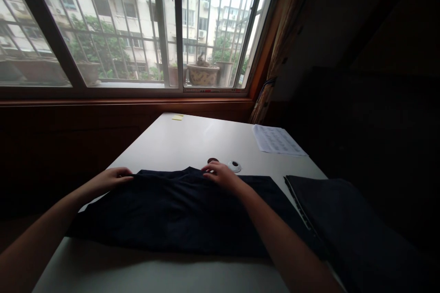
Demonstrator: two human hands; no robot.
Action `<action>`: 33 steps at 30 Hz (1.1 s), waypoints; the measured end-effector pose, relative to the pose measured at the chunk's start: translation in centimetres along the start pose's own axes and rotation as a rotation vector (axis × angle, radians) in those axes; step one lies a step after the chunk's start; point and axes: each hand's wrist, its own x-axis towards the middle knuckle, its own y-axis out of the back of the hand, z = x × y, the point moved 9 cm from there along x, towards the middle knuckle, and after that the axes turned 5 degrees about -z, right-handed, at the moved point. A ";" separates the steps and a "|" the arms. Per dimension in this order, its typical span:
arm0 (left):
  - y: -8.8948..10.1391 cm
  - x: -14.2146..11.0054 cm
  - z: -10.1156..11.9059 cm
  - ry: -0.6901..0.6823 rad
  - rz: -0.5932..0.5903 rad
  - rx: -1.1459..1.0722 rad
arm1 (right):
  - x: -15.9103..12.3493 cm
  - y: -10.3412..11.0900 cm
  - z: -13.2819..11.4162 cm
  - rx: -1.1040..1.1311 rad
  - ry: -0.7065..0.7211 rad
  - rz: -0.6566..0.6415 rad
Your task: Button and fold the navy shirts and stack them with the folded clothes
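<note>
A dark navy cloth, wide and slightly wrinkled, lies spread across the white table in front of me; its exact kind is hard to make out. At its far left corner my left hand pinches the edge between thumb and fingers. My right hand hovers over or lightly touches the far edge near the middle, its fingers bent and a little apart. Just beyond that hand are a white ring with a dark centre and a brown round thing, partly hidden by the fingers.
A second dark cloth with a pale-flecked edge lies at the table's right side. Printed sheets rest at the far right, and yellow sticky notes at the far left corner. A barred window and a curtain stand behind.
</note>
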 end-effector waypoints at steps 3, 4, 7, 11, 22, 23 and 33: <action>0.0 -0.1 0.4 0.008 0.006 -0.012 | 4.0 -4.6 -2.5 0.036 0.103 -0.123; 0.0 -0.2 0.5 0.013 0.009 -0.009 | 4.9 -5.5 -2.8 0.039 0.121 -0.147; 0.2 -0.4 0.4 0.014 0.019 0.007 | 6.4 -7.0 -3.0 0.049 0.150 -0.203; 0.1 -0.6 -0.3 0.004 -0.019 -0.043 | 6.6 -7.3 -2.6 0.079 0.141 -0.239; 0.2 0.7 -0.7 0.033 -0.022 -0.327 | 6.6 -6.0 -0.8 0.200 -0.036 -0.206; 0.4 1.2 -0.5 0.044 0.011 -0.281 | 6.8 -6.0 -0.4 0.196 -0.058 -0.193; 0.8 3.7 1.8 0.009 0.094 -0.045 | 7.7 -5.6 0.2 0.146 -0.126 -0.093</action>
